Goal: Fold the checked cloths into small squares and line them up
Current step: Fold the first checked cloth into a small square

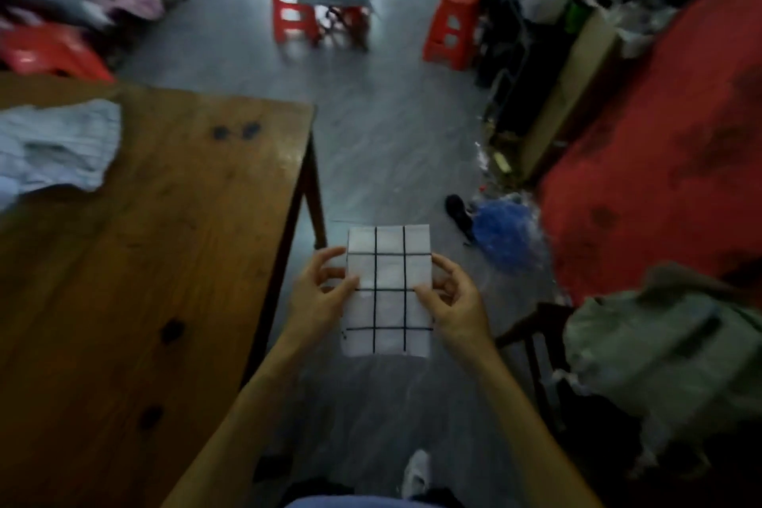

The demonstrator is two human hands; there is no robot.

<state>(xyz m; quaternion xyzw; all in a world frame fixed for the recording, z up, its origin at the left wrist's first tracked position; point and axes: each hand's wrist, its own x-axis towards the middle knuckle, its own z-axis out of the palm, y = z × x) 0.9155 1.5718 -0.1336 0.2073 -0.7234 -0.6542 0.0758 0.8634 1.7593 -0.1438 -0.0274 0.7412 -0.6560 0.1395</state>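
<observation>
A white cloth with a black check grid [389, 260] is folded into a narrow rectangle and held in the air over the floor, just right of the wooden table [165, 260]. My left hand [321, 293] pinches its left edge at mid-height, thumb on top. My right hand [449, 297] pinches the right edge the same way. The cloth's lower part hangs down between my wrists.
A crumpled pale blue-grey cloth [57, 148] lies on the table's far left. A chair with a grey-green bag [659, 351] stands to my right, beside a red-covered surface [659, 136]. Red stools [451, 29] and a blue plastic bag [503, 235] are on the floor.
</observation>
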